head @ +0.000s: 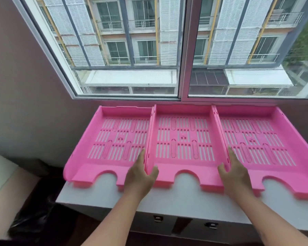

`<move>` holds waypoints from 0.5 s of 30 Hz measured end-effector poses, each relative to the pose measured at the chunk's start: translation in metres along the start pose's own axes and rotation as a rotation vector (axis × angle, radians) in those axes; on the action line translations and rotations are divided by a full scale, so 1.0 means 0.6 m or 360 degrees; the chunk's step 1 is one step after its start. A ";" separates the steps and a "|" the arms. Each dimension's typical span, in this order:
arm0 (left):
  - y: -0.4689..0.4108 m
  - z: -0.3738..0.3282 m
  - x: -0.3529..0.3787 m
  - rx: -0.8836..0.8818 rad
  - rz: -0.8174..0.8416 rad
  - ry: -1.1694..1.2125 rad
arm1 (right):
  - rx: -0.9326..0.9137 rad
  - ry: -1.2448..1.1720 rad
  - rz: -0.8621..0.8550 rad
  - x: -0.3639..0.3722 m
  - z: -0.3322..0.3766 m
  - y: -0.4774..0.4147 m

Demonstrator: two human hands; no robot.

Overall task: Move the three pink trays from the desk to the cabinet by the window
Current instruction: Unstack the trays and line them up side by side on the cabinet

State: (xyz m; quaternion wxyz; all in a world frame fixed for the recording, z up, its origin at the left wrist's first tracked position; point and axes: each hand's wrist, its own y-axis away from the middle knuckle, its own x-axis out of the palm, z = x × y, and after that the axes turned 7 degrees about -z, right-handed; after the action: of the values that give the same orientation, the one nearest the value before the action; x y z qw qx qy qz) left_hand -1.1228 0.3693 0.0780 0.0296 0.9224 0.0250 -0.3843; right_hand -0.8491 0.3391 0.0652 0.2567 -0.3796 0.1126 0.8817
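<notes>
Three pink slotted trays lie side by side on the white cabinet top (100,192) under the window: a left tray (89,171), a middle tray (185,110) and a right tray (292,180). My left hand (140,178) grips the middle tray's left side wall, thumb inside, fingers reaching into the left tray. My right hand (235,173) holds the middle tray's right side wall in the same way. The middle tray's left wall overlaps the left tray's right edge. The left tray's near left corner juts past the cabinet's left edge.
A large sliding window (183,50) runs right behind the trays. The cabinet has drawers with metal pulls (158,218) below its front edge. To the left stand a grey wall, a dark bag on the floor (34,219) and a pale piece of furniture (4,178).
</notes>
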 end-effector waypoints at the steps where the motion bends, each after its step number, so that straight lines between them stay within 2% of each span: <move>1: -0.005 -0.001 -0.001 0.0003 0.0015 0.0001 | 0.0008 0.0006 0.0003 0.001 -0.002 0.000; 15: -0.049 -0.005 0.002 -0.0079 0.0123 0.0072 | 0.0089 -0.0029 0.0129 0.005 -0.003 -0.015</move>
State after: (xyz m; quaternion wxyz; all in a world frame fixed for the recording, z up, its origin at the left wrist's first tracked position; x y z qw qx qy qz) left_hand -1.1214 0.3991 0.0782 0.0667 0.9301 -0.0005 -0.3611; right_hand -0.8449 0.3468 0.0620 0.2323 -0.3594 0.1501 0.8913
